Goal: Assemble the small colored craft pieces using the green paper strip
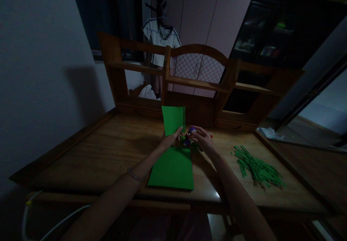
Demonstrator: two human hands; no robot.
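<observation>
My left hand [172,137] is closed on the lower part of a green paper sheet [172,120], which stands tilted up with a row of dark holes along its right edge. My right hand [202,138] pinches a small purple round thing [192,129]; its kind is unclear. Between the hands sit several small toy-like things in purple [186,142], red and green, some with white eye-like spots. They are partly hidden by the fingers. Below my hands a stack of green paper [173,168] lies on the desk.
A pile of narrow green paper strips [257,167] lies on the right of the wooden desk [108,154]. A wooden shelf unit [197,84] rises along the back edge. White plastic [268,132] lies beyond the right side. A white cable [65,219] hangs at the lower left.
</observation>
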